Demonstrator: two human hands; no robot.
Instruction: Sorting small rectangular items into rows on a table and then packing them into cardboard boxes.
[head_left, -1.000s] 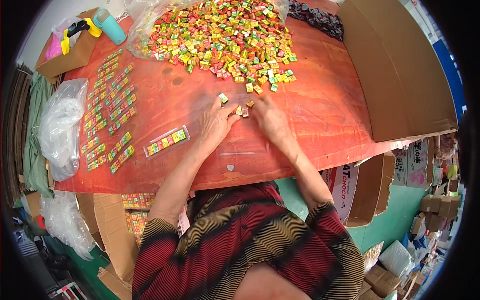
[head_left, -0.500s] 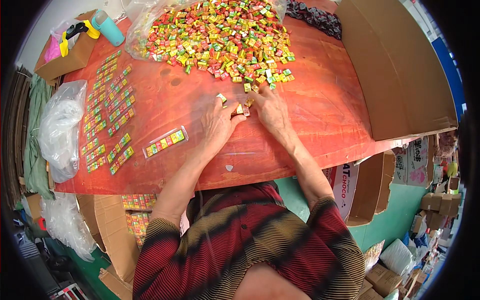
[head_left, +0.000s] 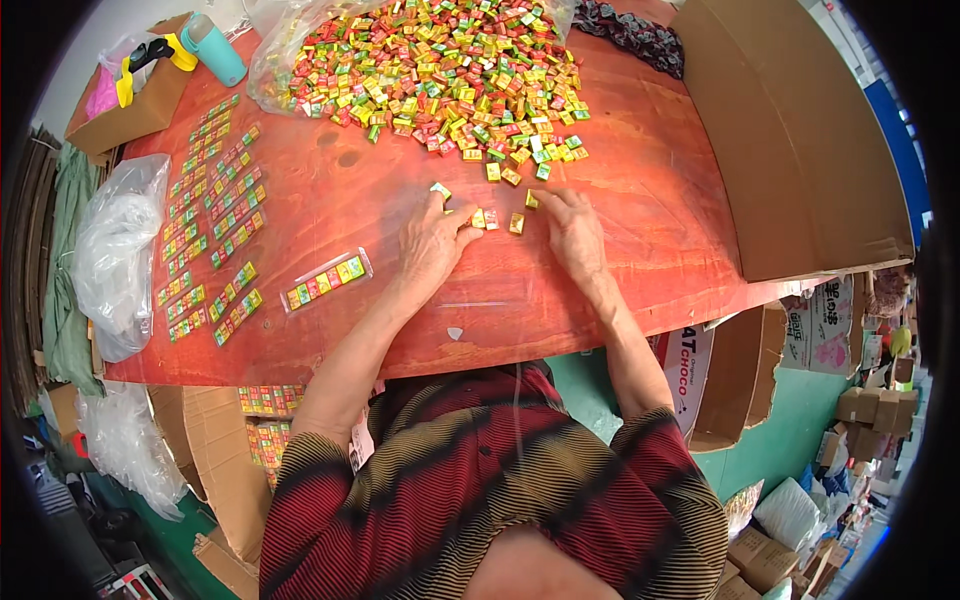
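At the left of the red table [head_left: 660,240] we see a crumpled plastic bag [head_left: 120,262], then slanting strips of small coloured boxes [head_left: 237,202]. Next to these, one clear tray [head_left: 327,281] holds a single row. Farther back, a big loose pile [head_left: 436,82] spreads out. The left hand [head_left: 430,243] is half closed, its thumb and finger at the end of a short row of boxes [head_left: 484,219]; whether they squeeze it, we cannot tell. To the right, one gold box [head_left: 516,223] lies apart. The right hand [head_left: 577,238] is loosely curled, with fingertips at a yellow box [head_left: 531,200]; its grip we cannot judge. Rightmost on the table, we notice a large cardboard box [head_left: 805,150].
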